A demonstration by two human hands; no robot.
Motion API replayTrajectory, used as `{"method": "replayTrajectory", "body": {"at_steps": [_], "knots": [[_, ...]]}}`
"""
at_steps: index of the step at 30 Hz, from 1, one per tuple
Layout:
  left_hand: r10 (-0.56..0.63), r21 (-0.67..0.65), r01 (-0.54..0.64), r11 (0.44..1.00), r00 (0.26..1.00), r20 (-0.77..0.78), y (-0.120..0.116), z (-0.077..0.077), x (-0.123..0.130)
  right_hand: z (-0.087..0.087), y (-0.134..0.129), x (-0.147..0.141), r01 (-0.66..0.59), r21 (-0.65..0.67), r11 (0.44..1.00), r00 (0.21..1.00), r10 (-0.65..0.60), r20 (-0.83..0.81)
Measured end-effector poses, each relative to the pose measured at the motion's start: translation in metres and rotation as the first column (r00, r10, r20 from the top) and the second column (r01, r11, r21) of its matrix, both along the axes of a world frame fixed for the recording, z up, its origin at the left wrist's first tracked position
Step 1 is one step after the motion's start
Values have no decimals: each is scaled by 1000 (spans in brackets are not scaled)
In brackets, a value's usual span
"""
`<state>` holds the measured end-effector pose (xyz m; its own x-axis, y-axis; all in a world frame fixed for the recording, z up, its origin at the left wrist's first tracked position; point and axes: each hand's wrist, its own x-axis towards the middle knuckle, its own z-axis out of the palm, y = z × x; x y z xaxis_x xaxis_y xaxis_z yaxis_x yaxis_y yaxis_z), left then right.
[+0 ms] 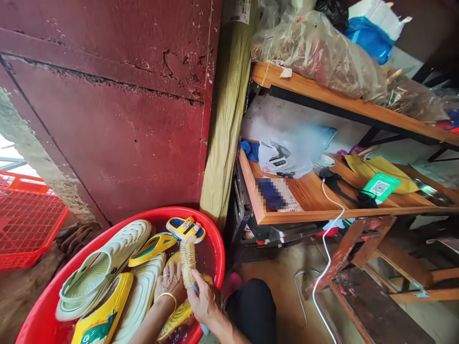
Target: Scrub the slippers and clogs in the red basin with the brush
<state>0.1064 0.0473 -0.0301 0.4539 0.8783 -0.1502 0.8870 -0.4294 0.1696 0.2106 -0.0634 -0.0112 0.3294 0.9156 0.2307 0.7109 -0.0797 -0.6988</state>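
Observation:
A large red basin (pixel 221 248) holds dark water and several shoes. My right hand (pixel 206 298) is closed round the blue handle of a scrub brush (pixel 187 263), its pale bristles turned to the left. My left hand (pixel 169 285), with a ring and a bangle, lies with its fingers extended beside the brush, over a yellow shoe (pixel 177 322) that both hands partly hide. Left of it are a pale green sole (pixel 138 298), a yellow clog with a green figure (pixel 103 313) and a pale green clog (pixel 103 267). Small yellow and blue slippers (pixel 186 228) lie at the far rim.
A red crate (pixel 30 220) stands at the left, before a dark red metal door (pixel 136 124). To the right are a wooden shelf (pixel 319 217) with bags, a white cable (pixel 324 248) hanging down, and a brown wooden bench (pixel 373 306).

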Motion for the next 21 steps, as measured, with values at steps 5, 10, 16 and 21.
{"method": "replayTrajectory", "body": {"at_steps": [5, 10, 16, 21], "knots": [[123, -19, -125, 992, 988, -96, 1, 3, 14, -8, 3, 0, 22, 91, 996, 996, -14, -92], [186, -124, -173, 977, 977, 105, 9, -2, 12, -8, 2, 1, 5, 89, 996, 993, 6, -120], [291, -260, -172, 950, 790, 540, 14, 0, -10, -11, 0, 7, 44, 162, 986, 992, -24, -124], [229, -137, -202, 970, 563, 794, -9, 15, -41, -18, -1, 7, 51, 186, 981, 991, -26, -135]]}}
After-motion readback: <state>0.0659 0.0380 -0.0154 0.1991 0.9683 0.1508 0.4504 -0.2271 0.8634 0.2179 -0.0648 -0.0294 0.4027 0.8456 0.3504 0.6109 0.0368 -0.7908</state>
